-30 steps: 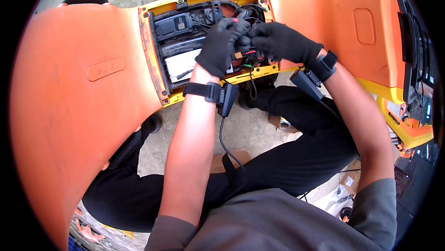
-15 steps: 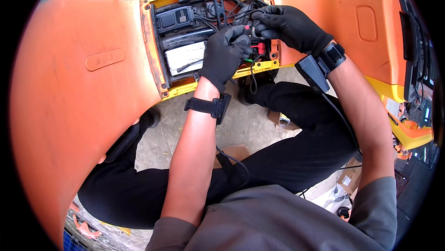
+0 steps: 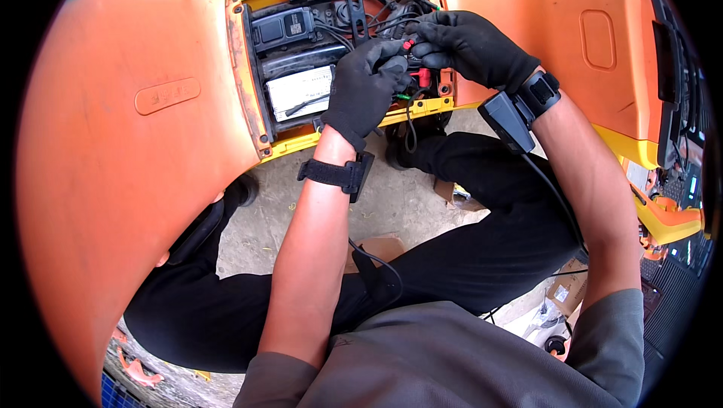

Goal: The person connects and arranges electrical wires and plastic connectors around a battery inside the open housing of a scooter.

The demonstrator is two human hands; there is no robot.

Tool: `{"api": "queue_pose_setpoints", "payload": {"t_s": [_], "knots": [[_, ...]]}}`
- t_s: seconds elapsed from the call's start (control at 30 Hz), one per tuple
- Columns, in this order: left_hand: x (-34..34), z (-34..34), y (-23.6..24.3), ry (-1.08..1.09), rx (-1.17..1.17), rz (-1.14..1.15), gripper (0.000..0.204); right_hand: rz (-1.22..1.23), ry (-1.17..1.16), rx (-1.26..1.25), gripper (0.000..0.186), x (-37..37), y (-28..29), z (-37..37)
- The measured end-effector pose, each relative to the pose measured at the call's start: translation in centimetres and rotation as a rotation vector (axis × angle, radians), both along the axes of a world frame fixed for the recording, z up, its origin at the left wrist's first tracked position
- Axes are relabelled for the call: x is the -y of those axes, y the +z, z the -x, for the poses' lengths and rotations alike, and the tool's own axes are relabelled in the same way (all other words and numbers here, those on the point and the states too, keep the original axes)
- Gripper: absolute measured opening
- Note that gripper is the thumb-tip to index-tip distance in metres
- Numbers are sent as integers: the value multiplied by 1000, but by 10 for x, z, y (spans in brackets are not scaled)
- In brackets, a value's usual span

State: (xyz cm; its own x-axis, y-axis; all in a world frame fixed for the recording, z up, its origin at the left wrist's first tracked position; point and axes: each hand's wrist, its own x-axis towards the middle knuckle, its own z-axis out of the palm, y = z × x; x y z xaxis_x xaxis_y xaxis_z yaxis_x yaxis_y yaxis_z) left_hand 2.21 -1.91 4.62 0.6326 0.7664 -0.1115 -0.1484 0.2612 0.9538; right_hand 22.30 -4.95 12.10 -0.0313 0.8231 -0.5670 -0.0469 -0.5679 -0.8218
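red piece (image 3: 408,44) appears pinched by the left hand (image 3: 361,90), presumably for steadiness, close to the right hand (image 3: 480,48), whose hold cannot be told.

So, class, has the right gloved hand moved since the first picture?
Yes: the right hand has moved up in the view and slightly rightward, judged against the yellow frame.

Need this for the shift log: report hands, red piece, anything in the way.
Left hand and right hand over open compartment, fingertips close together. Small red piece between them, exact grip unclear. Hands partly cover black cables.
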Motion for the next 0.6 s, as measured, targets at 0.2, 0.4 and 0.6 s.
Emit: {"api": "queue_pose_setpoints", "payload": {"t_s": [0.2,0.4,0.6], "knots": [[0,-1,-2,5,36,-20,23,12,-12,-30,29,0,3,3],[0,-2,-7,8,24,-95,21,-2,-25,-118,25,1,-2,-2],[0,-1,-6,26,0,-115,18,-8,9,-113,31,0,2,2]]}}
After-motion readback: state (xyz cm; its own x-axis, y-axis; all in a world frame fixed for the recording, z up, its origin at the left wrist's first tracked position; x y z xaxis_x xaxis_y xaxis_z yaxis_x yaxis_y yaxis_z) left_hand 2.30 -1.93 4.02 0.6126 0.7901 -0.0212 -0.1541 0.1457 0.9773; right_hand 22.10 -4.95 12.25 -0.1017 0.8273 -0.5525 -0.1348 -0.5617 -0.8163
